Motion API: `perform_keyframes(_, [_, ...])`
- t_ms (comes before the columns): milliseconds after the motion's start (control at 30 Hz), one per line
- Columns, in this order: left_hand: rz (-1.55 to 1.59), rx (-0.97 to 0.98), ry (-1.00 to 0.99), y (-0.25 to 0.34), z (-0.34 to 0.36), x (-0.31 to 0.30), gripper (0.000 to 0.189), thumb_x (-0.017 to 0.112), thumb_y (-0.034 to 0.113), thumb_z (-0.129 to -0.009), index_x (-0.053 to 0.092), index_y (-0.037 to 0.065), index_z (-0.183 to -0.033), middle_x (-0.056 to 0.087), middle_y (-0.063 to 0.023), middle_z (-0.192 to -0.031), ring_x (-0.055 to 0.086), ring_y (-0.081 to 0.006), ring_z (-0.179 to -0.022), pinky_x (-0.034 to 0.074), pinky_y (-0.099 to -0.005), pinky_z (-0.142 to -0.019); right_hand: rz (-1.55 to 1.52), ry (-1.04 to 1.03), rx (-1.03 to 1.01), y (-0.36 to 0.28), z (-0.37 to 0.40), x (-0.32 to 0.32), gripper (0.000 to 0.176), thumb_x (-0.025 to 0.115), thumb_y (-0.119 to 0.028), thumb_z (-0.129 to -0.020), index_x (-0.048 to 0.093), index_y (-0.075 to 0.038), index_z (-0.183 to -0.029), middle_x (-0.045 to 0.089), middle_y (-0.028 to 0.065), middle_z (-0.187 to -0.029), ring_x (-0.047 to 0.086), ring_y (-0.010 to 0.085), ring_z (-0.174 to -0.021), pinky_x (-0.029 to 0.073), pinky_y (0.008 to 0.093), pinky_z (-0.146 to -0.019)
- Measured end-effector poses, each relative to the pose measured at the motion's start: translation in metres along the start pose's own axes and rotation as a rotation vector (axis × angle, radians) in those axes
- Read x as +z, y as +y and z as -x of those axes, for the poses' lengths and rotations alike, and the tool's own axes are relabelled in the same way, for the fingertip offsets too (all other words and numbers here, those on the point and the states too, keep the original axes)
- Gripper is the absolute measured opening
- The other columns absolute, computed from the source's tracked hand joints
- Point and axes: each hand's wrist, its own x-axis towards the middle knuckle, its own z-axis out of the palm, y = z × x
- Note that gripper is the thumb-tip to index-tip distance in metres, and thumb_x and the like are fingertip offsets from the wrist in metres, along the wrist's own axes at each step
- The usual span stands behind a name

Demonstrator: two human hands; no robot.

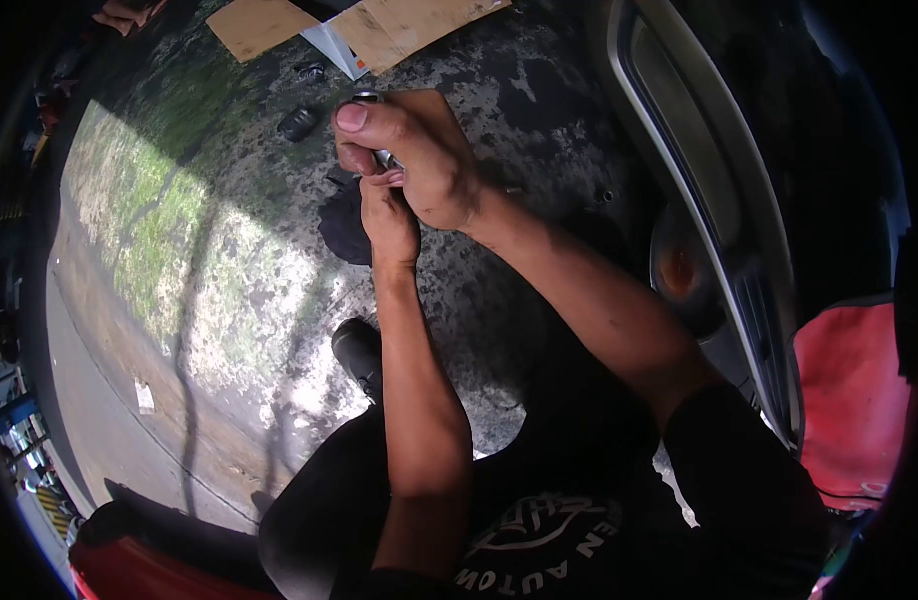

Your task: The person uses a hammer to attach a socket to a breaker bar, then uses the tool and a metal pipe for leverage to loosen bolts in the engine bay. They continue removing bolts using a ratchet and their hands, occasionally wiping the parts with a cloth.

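Note:
My right hand (419,150) is closed round a small shiny metal part (365,97), its thumb lying along the top near the upper middle of the view. Just below and to the left, my left hand (389,215) is closed against the underside of the right one. What its fingers hold is hidden behind the hands. A bit of metal also shows between the two hands. Behind my left wrist a dark cloth-like item (345,224) lies on the floor.
Flattened cardboard (419,30) lies at the top beside a white and blue box (335,50). A small black object (297,124) rests on the stained floor (239,270). A vehicle's trim (714,220) and a red cover (851,400) stand at the right. My black shoe (357,350) is below.

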Motion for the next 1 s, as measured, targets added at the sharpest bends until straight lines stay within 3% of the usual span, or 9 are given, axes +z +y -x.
perform_keyframes(233, [0.006,-0.175,-0.014,0.012,-0.002,-0.006,0.038,0.053,0.029,-0.102,0.056,0.001,-0.128,0.062,-0.0190,-0.122,0.061,-0.0368,-0.111,0.047,-0.0448,-0.091,0.058,-0.195,0.109,0.002,0.004,-0.001,0.060,0.043,-0.055,-0.102,0.068,-0.003,-0.085,0.066,0.0071,-0.079,0.061,0.0169,-0.073,0.048,0.0293,-0.066])
perform_keyframes(367, [0.106,-0.107,0.004,0.023,-0.014,-0.003,0.061,0.028,0.054,-0.105,0.049,0.004,-0.076,0.049,-0.0084,-0.066,0.047,-0.0190,-0.057,0.036,-0.0334,-0.054,0.074,0.042,-0.116,0.020,-0.001,-0.020,0.062,0.033,-0.054,-0.107,0.069,-0.003,-0.110,0.070,0.0098,-0.107,0.064,0.0159,-0.096,0.051,0.0304,-0.080])
perform_keyframes(433, [0.470,-0.276,-0.093,0.031,-0.020,-0.007,0.071,0.018,0.063,-0.105,0.036,0.009,-0.061,0.033,-0.0021,-0.053,0.033,-0.0124,-0.048,0.025,-0.0288,-0.047,0.161,0.317,0.043,0.053,-0.001,-0.049,0.047,0.050,-0.044,-0.104,0.067,0.000,-0.105,0.069,0.0106,-0.092,0.064,0.0166,-0.084,0.051,0.0326,-0.077])
perform_keyframes(500, [0.611,-0.356,-0.123,0.037,-0.021,-0.008,0.069,0.014,0.068,-0.104,0.028,0.013,-0.063,0.025,0.0008,-0.056,0.024,-0.0124,-0.051,0.021,-0.0292,-0.050,0.794,0.381,0.371,0.103,0.017,-0.089,0.033,0.057,-0.026,-0.098,0.066,0.005,-0.106,0.070,0.0225,-0.100,0.069,0.0339,-0.096,0.054,0.0440,-0.084])
perform_keyframes(533, [0.619,-0.321,-0.129,0.036,-0.021,-0.009,0.069,0.015,0.067,-0.104,0.030,0.013,-0.064,0.027,0.0006,-0.056,0.025,-0.0127,-0.051,0.022,-0.0293,-0.050,1.115,0.234,0.515,0.129,0.039,-0.105,0.032,0.057,-0.021,-0.095,0.066,0.005,-0.111,0.068,0.0276,-0.111,0.066,0.0435,-0.107,0.053,0.0487,-0.091])
perform_keyframes(600, [0.630,-0.255,-0.141,0.030,-0.020,-0.011,0.069,0.016,0.064,-0.106,0.033,0.011,-0.064,0.029,0.0002,-0.056,0.027,-0.0133,-0.051,0.024,-0.0296,-0.050,1.341,-0.119,1.045,0.169,0.086,-0.126,0.038,0.060,-0.028,-0.094,0.069,-0.001,-0.120,0.068,0.0231,-0.120,0.066,0.0374,-0.114,0.053,0.0450,-0.097])
perform_keyframes(667, [0.609,-0.239,-0.133,0.029,-0.020,-0.013,0.069,0.016,0.063,-0.106,0.032,0.011,-0.064,0.029,0.0002,-0.056,0.027,-0.0136,-0.051,0.024,-0.0299,-0.050,1.291,-0.179,1.135,0.197,0.138,-0.137,0.038,0.059,-0.025,-0.095,0.069,0.000,-0.122,0.067,0.0204,-0.125,0.063,0.0362,-0.121,0.051,0.0431,-0.102])
perform_keyframes(867, [0.774,-0.374,-0.112,0.038,-0.023,-0.014,0.070,0.015,0.062,-0.107,0.032,0.012,-0.061,0.028,-0.0003,-0.055,0.027,-0.0140,-0.050,0.023,-0.0301,-0.050,1.313,-0.264,1.238,0.228,0.162,-0.147,0.036,0.063,-0.020,-0.093,0.068,-0.001,-0.123,0.066,0.0192,-0.129,0.060,0.0344,-0.126,0.049,0.0413,-0.106])
perform_keyframes(1000, [0.782,-0.407,-0.087,0.040,-0.027,-0.013,0.071,0.015,0.062,-0.107,0.031,0.012,-0.059,0.027,0.0002,-0.054,0.025,-0.0138,-0.049,0.021,-0.0307,-0.050,1.204,-0.057,1.163,0.217,0.147,-0.149,0.031,0.065,-0.017,-0.091,0.067,0.007,-0.111,0.071,0.0200,-0.104,0.071,0.0304,-0.091,0.058,0.0407,-0.078])
